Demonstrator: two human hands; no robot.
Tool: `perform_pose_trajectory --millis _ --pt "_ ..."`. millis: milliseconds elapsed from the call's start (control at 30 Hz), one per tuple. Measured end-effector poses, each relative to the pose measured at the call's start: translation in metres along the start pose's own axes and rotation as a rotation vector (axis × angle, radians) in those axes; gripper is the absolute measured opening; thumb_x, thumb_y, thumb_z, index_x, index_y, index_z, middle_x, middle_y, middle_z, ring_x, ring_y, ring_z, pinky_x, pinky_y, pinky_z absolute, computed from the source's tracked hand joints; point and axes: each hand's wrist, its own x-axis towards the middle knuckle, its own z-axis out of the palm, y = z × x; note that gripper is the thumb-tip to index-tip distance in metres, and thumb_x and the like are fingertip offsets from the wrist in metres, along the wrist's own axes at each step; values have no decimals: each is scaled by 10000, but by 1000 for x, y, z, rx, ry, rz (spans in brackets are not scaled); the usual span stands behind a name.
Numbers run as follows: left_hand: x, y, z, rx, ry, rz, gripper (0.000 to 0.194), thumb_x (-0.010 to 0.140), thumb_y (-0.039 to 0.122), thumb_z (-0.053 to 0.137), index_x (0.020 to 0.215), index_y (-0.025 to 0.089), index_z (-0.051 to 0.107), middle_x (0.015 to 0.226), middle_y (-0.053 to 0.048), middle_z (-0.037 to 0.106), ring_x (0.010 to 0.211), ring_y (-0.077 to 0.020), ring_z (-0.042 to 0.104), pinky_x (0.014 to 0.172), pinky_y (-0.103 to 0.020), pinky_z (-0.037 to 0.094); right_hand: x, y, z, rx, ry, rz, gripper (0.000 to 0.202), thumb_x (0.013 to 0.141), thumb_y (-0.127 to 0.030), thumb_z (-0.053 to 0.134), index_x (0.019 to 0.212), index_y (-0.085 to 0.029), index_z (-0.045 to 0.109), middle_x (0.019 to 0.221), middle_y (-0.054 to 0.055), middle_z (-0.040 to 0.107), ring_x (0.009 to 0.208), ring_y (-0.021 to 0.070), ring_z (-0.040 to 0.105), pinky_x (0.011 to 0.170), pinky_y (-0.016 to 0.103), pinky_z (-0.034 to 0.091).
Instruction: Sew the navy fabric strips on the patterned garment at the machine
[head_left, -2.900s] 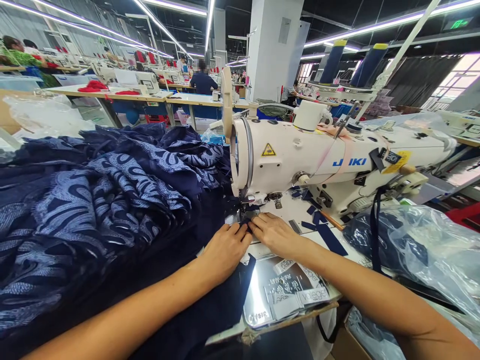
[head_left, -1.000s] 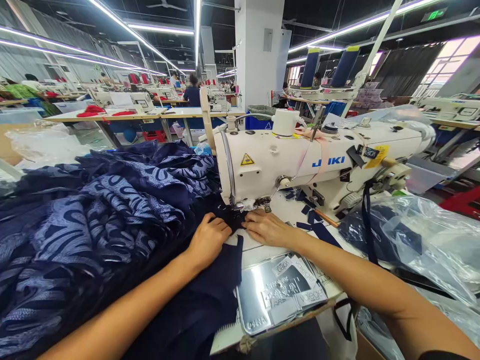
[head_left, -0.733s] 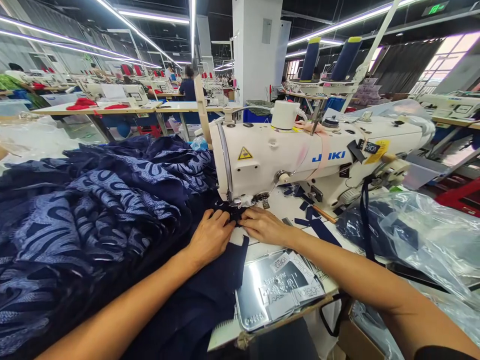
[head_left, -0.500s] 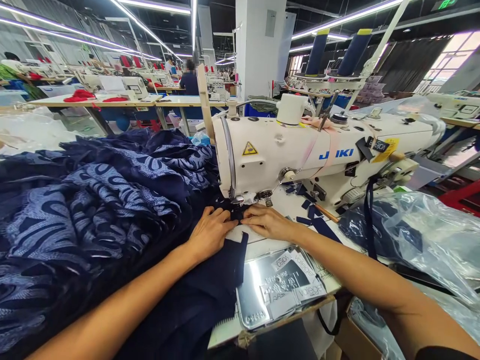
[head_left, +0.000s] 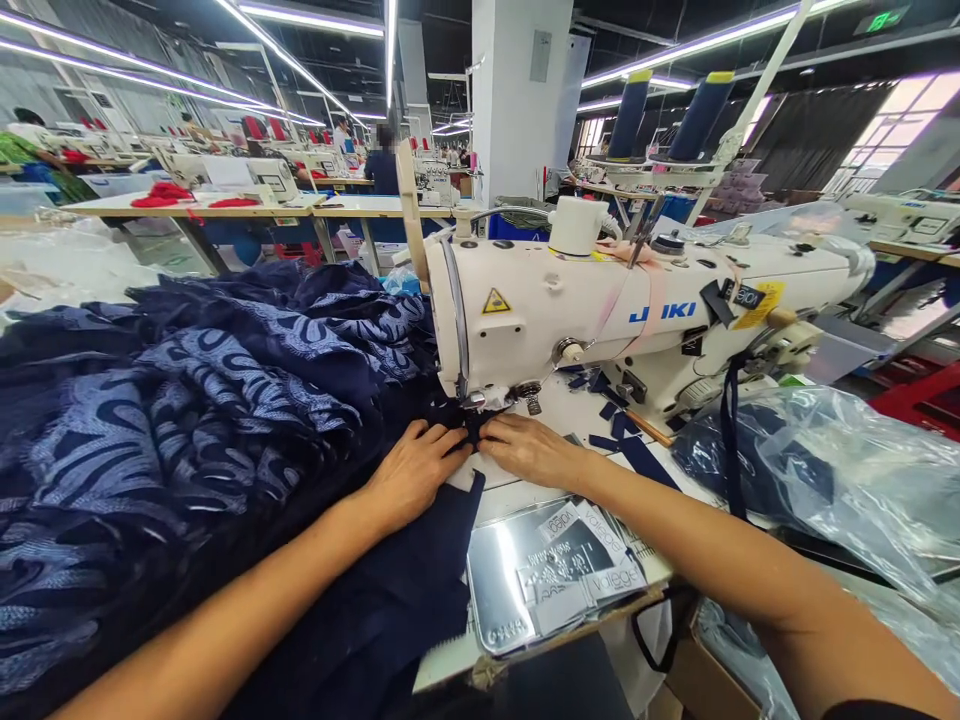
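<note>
Viewing remotely, I see left hand (head_left: 416,468) and right hand (head_left: 531,450), fingers bent, touching navy fabric (head_left: 472,424) beneath the JUKI sewing machine (head_left: 555,300); can't tell if either pinches it. Patterned fabric heap (head_left: 225,400) at left.

Bare L hand (head_left: 420,465) & R hand (head_left: 529,450); dk sleeve edge (head_left: 874,711), R arm (head_left: 712,548)

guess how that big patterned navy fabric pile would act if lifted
The fabric pile would likely flop, judging by its loose, drooping folds. Lifted whole, it is probably fairly heavy, with many layers heaped together.
</note>
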Motion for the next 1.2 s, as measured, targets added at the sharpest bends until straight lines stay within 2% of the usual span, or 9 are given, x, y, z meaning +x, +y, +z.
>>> perform_pose_trajectory --millis 200,433,833,1200 --pt "-9 -1 3 -100 -6 -36 529 709 -21 401 1184 193 494 1244 -53 509 1066 -217 469 933 -431 317 -1 0 0 79 68 8 222 878 -151 377 884 -114 595 897 92 553 797 153 515 769 275 480" --pt "-6 -7 4 -162 -15 -23 552 701 -14 382 1187 221 498 1254 -43 500 1100 -229 451 945 -477 312 -3 -2 1 85 61 42 219 879 -184 385 901 -113 592 877 93 552 808 170 518 764 300 484" --pt "-2 -8 5 -190 5 -49 533 700 -18 379 1154 218 530 1235 -39 520 1084 -230 463 931 -471 308 -1 -1 0 79 38 61 242 891 -181 354 868 -120 587 900 97 551 817 159 531 767 290 489" --pt "5 -22 12 -207 55 -58 478 733 43 379 1113 266 565 1195 -26 554 1064 -222 477 916 -477 317 1 3 6 124 19 136 221 848 -247 462 982 -118 582 1011 121 565 882 183 559 794 328 485"
